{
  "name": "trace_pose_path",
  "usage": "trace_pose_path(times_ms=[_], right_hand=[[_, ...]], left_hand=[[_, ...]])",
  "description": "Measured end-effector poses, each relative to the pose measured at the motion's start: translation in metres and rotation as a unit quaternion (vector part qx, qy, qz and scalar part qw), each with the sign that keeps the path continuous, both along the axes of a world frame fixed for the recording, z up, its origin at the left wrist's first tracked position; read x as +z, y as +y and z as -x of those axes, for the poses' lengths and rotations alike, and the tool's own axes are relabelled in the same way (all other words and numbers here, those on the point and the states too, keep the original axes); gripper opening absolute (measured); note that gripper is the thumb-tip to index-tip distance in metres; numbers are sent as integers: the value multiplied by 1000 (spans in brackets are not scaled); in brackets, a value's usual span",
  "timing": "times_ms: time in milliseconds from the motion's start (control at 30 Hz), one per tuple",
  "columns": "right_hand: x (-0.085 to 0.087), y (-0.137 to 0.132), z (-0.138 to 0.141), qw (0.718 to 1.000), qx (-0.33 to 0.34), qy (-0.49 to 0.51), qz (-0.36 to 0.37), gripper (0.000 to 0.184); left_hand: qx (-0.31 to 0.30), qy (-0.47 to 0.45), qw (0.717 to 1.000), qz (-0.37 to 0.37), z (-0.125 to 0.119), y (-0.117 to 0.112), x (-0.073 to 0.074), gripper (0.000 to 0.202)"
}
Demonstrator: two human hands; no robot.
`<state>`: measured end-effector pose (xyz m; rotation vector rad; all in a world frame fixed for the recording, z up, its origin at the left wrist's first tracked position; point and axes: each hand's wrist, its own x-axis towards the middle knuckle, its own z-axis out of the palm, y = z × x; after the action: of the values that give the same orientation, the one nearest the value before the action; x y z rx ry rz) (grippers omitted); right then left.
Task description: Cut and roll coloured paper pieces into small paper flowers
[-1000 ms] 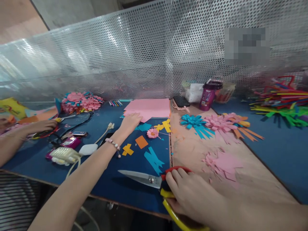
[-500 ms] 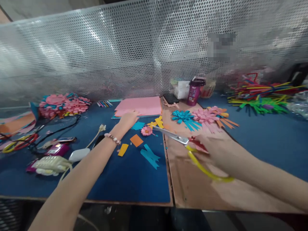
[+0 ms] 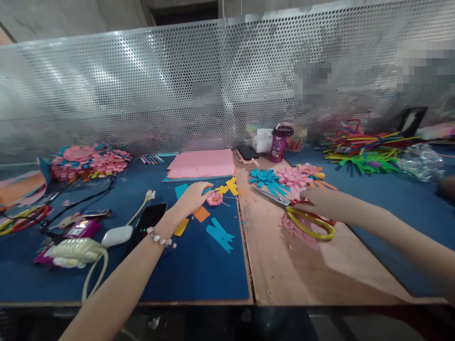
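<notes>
My left hand lies on the blue mat with its fingers reaching toward a small pink paper flower, close to orange and teal paper scraps. A bead bracelet sits on that wrist. My right hand rests on the wooden board, closed over the red and yellow handles of large scissors, whose blades point left toward a teal paper flower. Pink paper scraps lie under the yellow handle.
A stack of pink paper sheets lies at the back, with a purple cup and a phone to its right. Pink paper flowers sit far left, coloured strips far right. A black phone, cables and a charger lie left.
My right hand carried the scissors from the near table edge to the board beside the paper flowers. My left hand drew back from the pink sheets to the small pink flower.
</notes>
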<state>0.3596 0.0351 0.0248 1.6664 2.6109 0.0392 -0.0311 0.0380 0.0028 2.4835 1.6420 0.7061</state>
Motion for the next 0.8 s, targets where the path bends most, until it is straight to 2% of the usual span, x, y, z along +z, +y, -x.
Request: trace_pose_path(times_ms=[33, 133, 233, 333, 400, 533, 667, 800], right_hand=[[4, 0, 10, 1000, 16, 12, -4, 39], [13, 4, 61, 977, 163, 134, 0, 32], [11, 16, 121, 962, 218, 160, 17, 28], [3, 38, 160, 950, 255, 170, 60, 25], [-2, 53, 171, 942, 270, 172, 102, 26], [-5, 76, 176, 929, 274, 179, 172, 31], [-5, 85, 179, 919, 268, 193, 218, 36], [-3, 87, 183, 906, 256, 219, 257, 32]], left_hand=[[-6, 2, 1000, -7, -1, 0, -1, 30], [-48, 24, 998, -23, -2, -2, -4, 24], [-64, 22, 997, -40, -4, -7, -6, 22], [-68, 8, 996, -59, -6, -12, -8, 20], [-68, 9, 995, -78, -8, -15, -7, 20], [-44, 18, 992, -114, -9, -19, -3, 20], [-11, 18, 994, -107, -9, -22, -3, 20], [32, -37, 996, -78, -6, -22, -7, 18]])
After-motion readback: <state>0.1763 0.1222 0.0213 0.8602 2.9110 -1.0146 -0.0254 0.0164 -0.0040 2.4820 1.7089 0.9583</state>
